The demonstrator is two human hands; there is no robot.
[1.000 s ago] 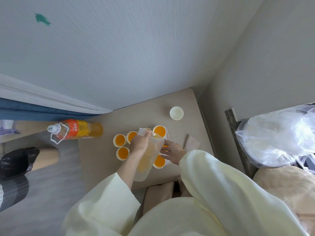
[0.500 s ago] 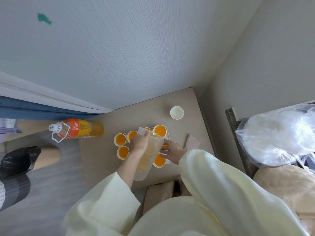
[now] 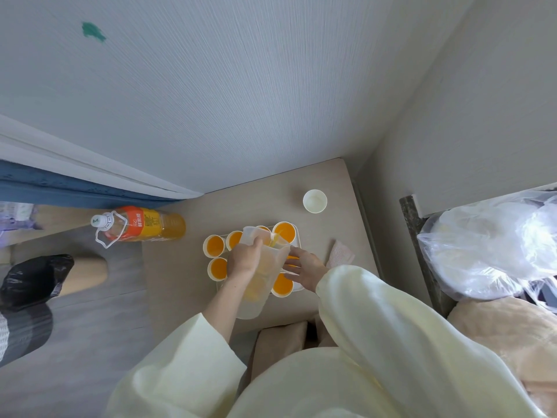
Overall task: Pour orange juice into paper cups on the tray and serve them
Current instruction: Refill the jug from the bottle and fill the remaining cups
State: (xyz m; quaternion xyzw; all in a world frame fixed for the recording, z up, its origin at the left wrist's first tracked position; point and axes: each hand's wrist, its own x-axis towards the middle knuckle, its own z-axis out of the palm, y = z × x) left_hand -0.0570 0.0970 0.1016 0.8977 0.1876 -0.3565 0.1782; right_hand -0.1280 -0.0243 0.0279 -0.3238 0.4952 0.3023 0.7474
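Pouring stage, head view. The left hand (image 3: 244,262) is clamped round the translucent jug (image 3: 261,276), whose long axis runs from lower left to upper right of the frame, base toward the person and spout raised over the far cup (image 3: 284,232) at the tray's upper right corner. A thin stream of juice appears to fall from the spout into that cup.

The right hand (image 3: 304,268) lies just right of the jug with its fingers stretched toward it; whether they grip a cup hidden there cannot be told.

The white tray (image 3: 298,241) sits mid-counter, and the filled cups (image 3: 214,245) crowd round the jug on both sides. These are the nearest obstacles to any swing of its base. The left hand is the nearer to the spout and so governs the tilt.

An empty cup (image 3: 315,201) stands apart, above and right of the tray, probably next to fill. A juice bottle (image 3: 141,226) stands at the left edge of the counter (image 3: 180,282), and a cloth (image 3: 342,253) lies right of the tray.
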